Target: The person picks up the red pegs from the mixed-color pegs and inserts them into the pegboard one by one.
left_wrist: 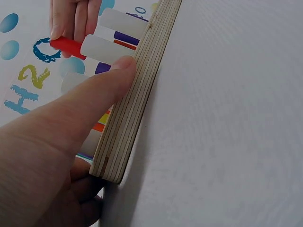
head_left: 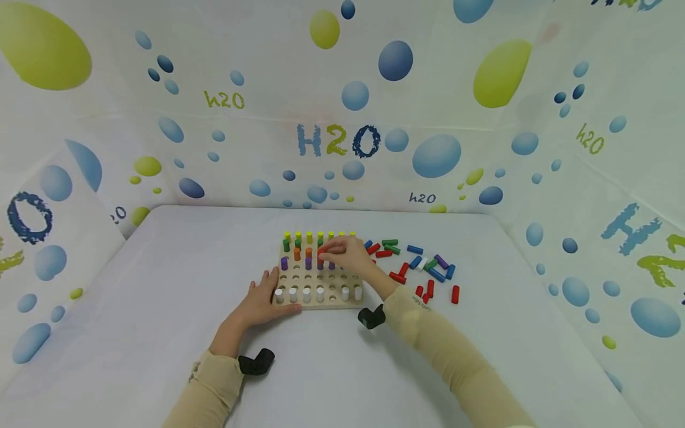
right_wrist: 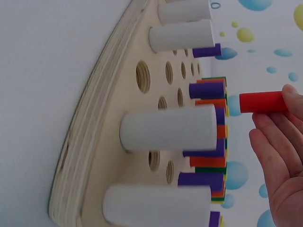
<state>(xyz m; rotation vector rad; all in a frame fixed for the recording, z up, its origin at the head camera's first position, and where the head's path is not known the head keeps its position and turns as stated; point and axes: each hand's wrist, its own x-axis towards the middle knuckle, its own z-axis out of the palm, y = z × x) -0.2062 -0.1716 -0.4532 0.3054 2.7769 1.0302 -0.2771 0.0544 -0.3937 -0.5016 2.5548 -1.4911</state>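
- Brace the pegboard [head_left: 342, 305] at its near left corner with left hand [head_left: 262, 302], fingers spread wide.
- Pinching red peg [right_wrist: 262, 102] in right hand [head_left: 350, 255], above the pegboard between side edges, lower straight, avoiding standing pegs [right_wrist: 168, 127].
- Leave loose pegs [head_left: 455, 294] beyond right edge.

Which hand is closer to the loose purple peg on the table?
Right. The right hand is over the pegboard, left of the loose purple peg. The left hand is farther left, at the pegboard's near-left corner.

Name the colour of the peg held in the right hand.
The peg is red, shown best in the right wrist view.
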